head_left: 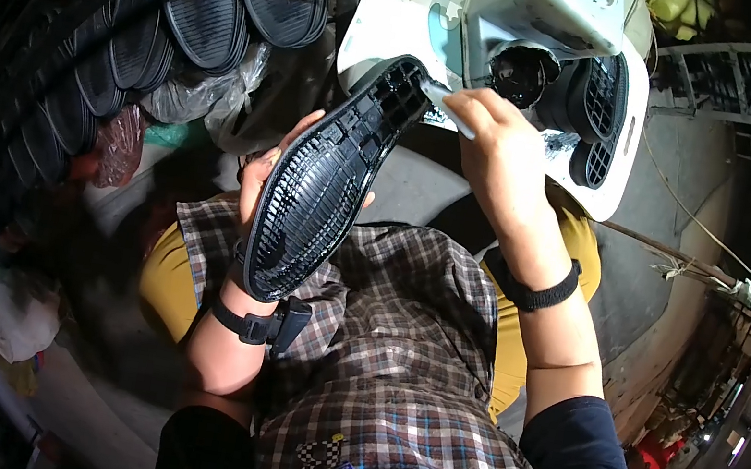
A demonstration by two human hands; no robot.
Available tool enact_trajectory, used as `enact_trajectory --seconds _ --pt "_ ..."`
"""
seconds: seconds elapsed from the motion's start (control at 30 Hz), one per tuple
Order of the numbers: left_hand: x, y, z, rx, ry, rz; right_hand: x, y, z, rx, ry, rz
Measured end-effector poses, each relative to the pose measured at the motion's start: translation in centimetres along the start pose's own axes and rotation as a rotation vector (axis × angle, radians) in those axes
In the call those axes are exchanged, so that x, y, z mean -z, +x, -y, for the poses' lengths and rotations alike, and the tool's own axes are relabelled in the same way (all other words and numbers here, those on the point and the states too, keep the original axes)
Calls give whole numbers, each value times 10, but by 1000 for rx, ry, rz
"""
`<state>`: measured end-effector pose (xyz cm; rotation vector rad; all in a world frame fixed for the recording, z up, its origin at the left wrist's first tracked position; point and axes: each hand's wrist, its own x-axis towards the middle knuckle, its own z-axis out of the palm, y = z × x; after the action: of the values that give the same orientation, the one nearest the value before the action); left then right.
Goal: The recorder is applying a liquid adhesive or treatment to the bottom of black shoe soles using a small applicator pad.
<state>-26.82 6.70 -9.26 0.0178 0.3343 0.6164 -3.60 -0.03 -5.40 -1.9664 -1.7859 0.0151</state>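
My left hand (259, 180) holds a black rubber shoe sole (326, 179) upright from behind, its ribbed inner side facing me and its heel end up near the white table. My right hand (497, 151) grips a small pale brush-like tool (448, 108) whose tip touches the heel end of the sole. Both wrists wear black bands.
A white work table (619, 164) ahead carries a pale box, a dark round pot (521, 72) and another black sole (598, 108). Rows of black soles (195, 13) are stacked at the upper left, with plastic bags (192, 96) below them. A plaid cloth covers my lap.
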Motion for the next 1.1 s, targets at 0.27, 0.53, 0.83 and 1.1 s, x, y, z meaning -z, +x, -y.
enact_trajectory --seconds 0.27,0.53,0.83,1.1 --pt "8 0 4 -37 85 85 23 -27 25 -3 167 101" --pt "-4 -4 12 -87 234 -21 24 -25 35 45 181 169" --pt "8 3 -3 -11 1 45 6 6 11 -21 149 -64" --pt "6 -1 -6 31 162 -66 -15 -41 95 148 734 76"
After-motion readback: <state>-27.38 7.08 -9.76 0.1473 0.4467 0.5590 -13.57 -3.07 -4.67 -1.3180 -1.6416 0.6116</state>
